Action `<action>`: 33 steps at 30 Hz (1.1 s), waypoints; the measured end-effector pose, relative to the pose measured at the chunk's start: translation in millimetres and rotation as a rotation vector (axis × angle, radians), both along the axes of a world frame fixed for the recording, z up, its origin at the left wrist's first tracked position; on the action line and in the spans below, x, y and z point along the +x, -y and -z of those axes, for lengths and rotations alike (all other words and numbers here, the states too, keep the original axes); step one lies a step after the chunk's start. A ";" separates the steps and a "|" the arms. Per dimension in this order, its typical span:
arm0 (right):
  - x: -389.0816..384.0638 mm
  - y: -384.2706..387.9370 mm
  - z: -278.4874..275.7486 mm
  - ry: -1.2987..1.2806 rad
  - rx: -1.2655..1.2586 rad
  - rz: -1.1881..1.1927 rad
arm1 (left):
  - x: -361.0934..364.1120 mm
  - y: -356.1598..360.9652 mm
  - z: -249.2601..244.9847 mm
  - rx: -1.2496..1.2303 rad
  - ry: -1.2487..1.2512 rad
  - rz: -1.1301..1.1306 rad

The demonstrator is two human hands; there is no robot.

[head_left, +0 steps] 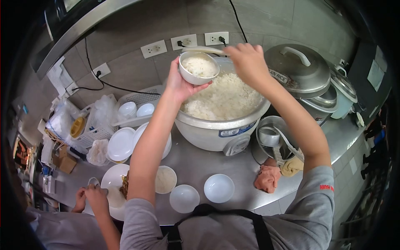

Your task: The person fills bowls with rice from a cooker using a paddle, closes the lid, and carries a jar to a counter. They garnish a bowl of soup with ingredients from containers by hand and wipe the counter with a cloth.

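My left hand (178, 83) is wrapped round a small white bowl (199, 79) with cooked rice in it, held up over the left rim of the large rice cooker (200, 133). The fingers of my right hand (248, 62) are closed on the handle of a pale rice paddle (203, 49), whose blade lies across the top of the bowl at its far rim. Steamed rice (233, 93) fills much of the cooker below my hands. On the steel counter nearer me stand two empty white bowls (219, 188) and another bowl holding rice (165, 180).
A co-worker's hands (93, 198) are at a plate of food (112, 179) on the left. Baskets (100, 131) with bowls and plastic bags stand behind. At right are a metal pot with utensils (268, 135), crumpled cloths (268, 178) and a lidded cooker (298, 68).
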State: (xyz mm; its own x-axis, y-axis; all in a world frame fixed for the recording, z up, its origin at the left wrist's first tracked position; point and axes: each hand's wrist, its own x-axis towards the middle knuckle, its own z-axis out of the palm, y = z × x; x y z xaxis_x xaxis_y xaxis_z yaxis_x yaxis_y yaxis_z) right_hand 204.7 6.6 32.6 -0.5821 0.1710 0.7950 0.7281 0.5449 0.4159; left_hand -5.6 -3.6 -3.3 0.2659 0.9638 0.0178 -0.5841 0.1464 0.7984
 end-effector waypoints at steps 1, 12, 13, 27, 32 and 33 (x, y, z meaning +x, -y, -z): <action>4.8 -0.2 -1.2 -0.096 -0.069 0.005 | -0.8 0.3 -0.6 0.013 0.014 0.009; 13.3 50.3 20.8 -0.008 0.112 0.134 | 27.1 10.1 -2.1 -0.082 0.201 -0.044; 12.1 45.5 24.9 -0.042 0.078 0.189 | 27.8 12.5 -3.1 -0.120 0.211 -0.036; 45.3 63.2 35.9 -0.628 -0.619 0.085 | 22.2 16.4 0.0 -0.189 0.170 -0.066; 59.7 22.6 46.4 -0.570 -0.693 0.133 | 3.3 14.2 1.2 -0.055 0.024 0.119; 57.0 20.7 38.9 -0.576 -0.678 0.132 | 1.3 12.2 -0.1 -0.011 -0.010 0.180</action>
State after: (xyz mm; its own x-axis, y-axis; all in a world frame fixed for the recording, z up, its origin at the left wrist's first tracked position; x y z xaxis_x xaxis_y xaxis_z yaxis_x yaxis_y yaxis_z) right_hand 261.7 -14.1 -6.3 -0.0668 0.7469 0.6616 0.7986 0.4375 -0.4133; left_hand -4.3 -15.8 -3.2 0.4347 0.9006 0.0044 -0.5395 0.2565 0.8019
